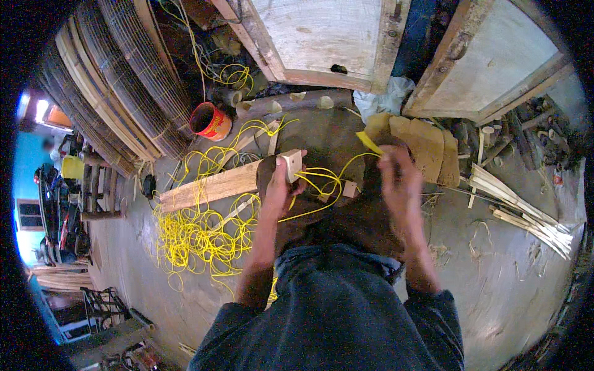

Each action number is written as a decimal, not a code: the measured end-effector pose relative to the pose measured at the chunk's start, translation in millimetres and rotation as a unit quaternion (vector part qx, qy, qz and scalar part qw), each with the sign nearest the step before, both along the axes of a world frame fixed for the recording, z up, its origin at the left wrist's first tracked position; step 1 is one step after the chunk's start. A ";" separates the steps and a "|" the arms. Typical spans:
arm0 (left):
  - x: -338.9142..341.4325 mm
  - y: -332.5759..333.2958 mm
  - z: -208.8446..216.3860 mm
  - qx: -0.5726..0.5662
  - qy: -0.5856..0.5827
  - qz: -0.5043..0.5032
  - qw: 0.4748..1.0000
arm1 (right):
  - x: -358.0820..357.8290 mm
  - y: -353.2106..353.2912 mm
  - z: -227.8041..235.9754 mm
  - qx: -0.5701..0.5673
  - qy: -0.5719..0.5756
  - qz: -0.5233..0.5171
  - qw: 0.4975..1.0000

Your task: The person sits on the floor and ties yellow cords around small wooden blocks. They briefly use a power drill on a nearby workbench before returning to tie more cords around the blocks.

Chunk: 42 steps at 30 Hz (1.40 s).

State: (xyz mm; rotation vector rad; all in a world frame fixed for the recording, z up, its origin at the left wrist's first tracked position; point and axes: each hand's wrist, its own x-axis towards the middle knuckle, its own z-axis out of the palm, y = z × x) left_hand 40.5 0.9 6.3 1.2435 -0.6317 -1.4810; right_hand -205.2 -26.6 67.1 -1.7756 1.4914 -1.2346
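My left hand [276,193] is closed around a small pale wooden block [292,164] with holes in its face. Loops of thin yellow cord [340,180] run from beside the block across to my right hand [402,179]. The fingers of that hand are pinched together at the cord, and a short flat yellow piece [369,143] sticks out past the fingertips. I cannot tell whether this piece is part of the cord or a separate thing. Another small wooden block [350,189] lies between my hands, near my lap.
A large tangle of yellow cord [207,238] lies on the floor at left, beside a wooden plank [210,185]. A red tin [211,122] stands beyond it, near a notched log [294,105]. Wooden frames [328,80] lean at the back; split sticks [526,213] lie at right.
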 end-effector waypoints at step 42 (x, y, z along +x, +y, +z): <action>-39.8 1.3 -6.4 -0.016 -0.038 -0.043 0.998 | 78.9 12.7 -54.2 0.017 0.043 0.094 0.995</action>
